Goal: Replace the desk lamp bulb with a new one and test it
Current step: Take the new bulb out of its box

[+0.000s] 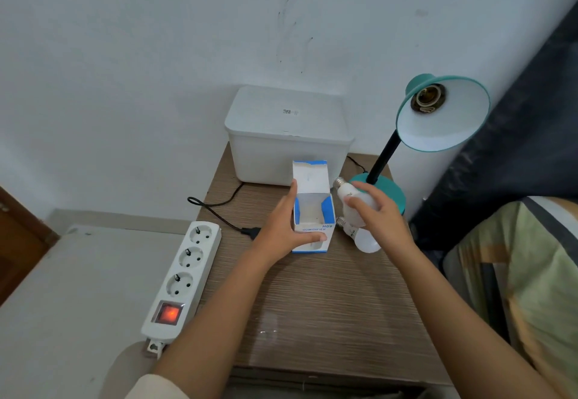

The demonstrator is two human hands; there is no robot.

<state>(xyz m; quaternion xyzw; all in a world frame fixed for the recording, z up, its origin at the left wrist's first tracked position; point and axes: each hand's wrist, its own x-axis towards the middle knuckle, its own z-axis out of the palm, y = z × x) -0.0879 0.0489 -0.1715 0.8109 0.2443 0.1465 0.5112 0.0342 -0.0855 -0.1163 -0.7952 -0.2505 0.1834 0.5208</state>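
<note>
Power strip (184,276) lower left unplugged; left hand (283,226) clasps open box (313,211), right hand (380,214) closed around 1 of 2 bulbs (353,200); upper-right lamp socket (428,98) empty, fitting and testing outstanding.

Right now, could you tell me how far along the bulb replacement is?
Done: the lamp socket is empty. In hand: the right hand grips one bulb; the left hand steadies the open box; a second bulb lies on the table. Left: fit a bulb, plug in the loose plug, test.
</note>
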